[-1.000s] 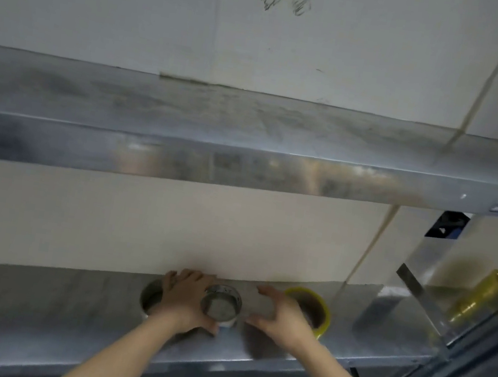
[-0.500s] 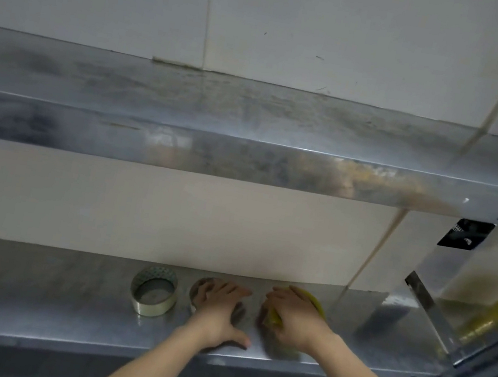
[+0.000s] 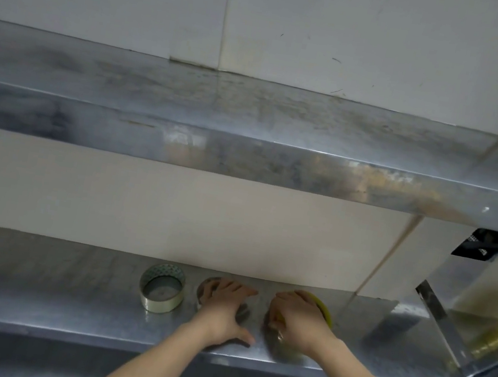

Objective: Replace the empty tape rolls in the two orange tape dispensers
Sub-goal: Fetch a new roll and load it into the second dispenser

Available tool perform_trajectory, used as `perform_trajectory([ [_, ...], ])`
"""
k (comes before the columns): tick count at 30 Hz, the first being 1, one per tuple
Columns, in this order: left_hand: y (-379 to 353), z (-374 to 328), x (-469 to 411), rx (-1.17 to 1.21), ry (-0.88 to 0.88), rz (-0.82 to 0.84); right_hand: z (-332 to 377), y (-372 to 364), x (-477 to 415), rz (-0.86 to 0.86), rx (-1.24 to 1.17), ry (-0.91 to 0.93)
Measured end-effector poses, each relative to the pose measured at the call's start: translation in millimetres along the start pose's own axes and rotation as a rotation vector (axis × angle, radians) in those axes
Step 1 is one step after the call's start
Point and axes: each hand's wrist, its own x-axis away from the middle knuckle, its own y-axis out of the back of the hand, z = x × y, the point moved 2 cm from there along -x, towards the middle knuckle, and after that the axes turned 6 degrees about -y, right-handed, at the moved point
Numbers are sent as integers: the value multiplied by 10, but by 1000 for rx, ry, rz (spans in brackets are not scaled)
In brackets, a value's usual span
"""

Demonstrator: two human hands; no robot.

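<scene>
Steel shelf point(image 3: 61, 295) against pale wall point(image 3: 172, 209) holds tape rolls point(image 3: 162, 288).

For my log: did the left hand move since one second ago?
Yes. The left hand went right, off the clear roll, onto the middle roll.

Brushed, smudged metal shelf point(image 3: 44, 296), glossy clear tape roll point(image 3: 162, 288), matt pale wall point(image 3: 172, 209), reflective metal upper ledge point(image 3: 245, 161)
</scene>
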Motion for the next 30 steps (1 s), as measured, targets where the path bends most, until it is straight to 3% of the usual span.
perform_trajectory([
  [10,-22,-47,50,8,10,18,63,-28,13,42,267,82],
  [15,23,-108,18,23,28,13,11,95,55,31,175,110],
  [24,-42,-385,-141,63,-35,199,-114,459,155,-91,-160,111],
  [28,-42,-517,-215,217,-18,113,-161,591,189,-121,-238,48],
  [30,-14,-578,-276,90,-54,108,-185,622,209,-111,-260,29],
])
